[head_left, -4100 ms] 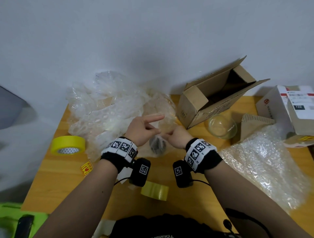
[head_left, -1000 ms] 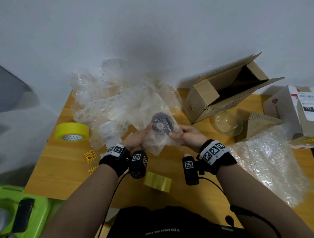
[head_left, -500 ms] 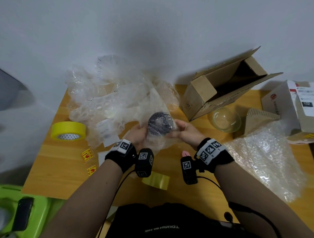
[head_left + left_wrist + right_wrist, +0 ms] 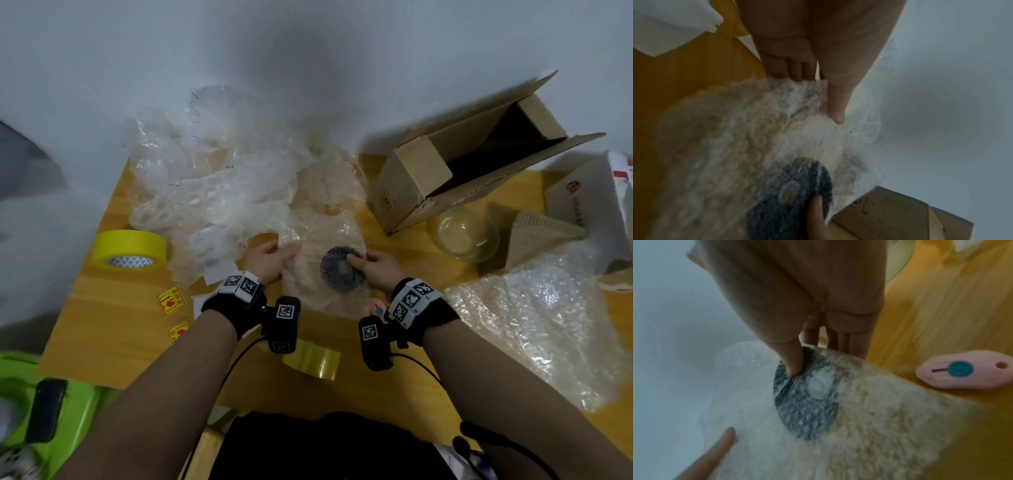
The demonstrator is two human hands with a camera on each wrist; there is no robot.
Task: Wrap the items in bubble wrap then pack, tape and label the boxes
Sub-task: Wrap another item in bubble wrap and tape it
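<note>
A dark round disc lies under a sheet of bubble wrap on the wooden table. My right hand pinches the disc's right edge through the wrap, thumb on top, and the disc shows blurred through the bubbles. My left hand pinches the sheet's left edge, thumb above and fingers beneath. In the left wrist view the disc sits a short way right of that hand.
An open cardboard box lies on its side at back right, beside a glass bowl. More bubble wrap covers the right side, crumpled plastic the back left. Yellow tape, clear tape, stickers and a pink cutter lie around.
The wrapped disc, held up and tilted a second ago, has come down toward the table. My left hand has shifted out to the sheet's left edge.
</note>
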